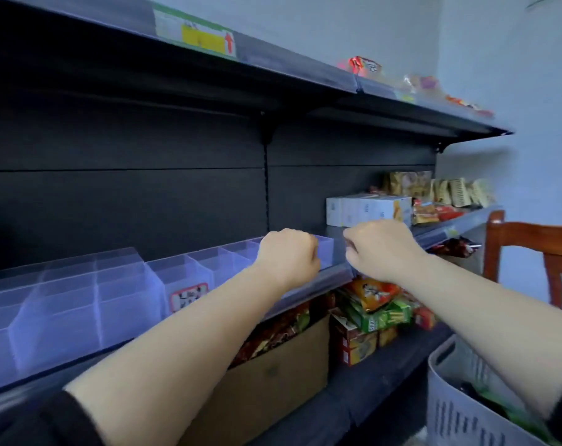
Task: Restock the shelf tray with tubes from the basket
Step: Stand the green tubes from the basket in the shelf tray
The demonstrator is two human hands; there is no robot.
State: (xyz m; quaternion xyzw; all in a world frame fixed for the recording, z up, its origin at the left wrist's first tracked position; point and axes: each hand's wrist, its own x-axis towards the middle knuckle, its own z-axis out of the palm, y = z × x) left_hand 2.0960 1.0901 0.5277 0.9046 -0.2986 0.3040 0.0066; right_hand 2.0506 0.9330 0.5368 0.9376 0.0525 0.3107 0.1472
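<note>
Head view: your curled left hand and right hand reach the empty clear tray, grip unclear; basket near right, restocking barely begun.

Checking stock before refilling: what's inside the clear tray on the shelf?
The clear tray shows only bare dividers; no tubes are visible in its compartments. The left hand covers its right end, so that part cannot be checked. A label sticks to its front.

The left hand curls its fingers over the right end of a clear plastic divided shelf tray. The right hand, fingers curled, sits just beside it at the dark shelf edge. A grey slotted plastic basket stands below the right forearm.
</note>
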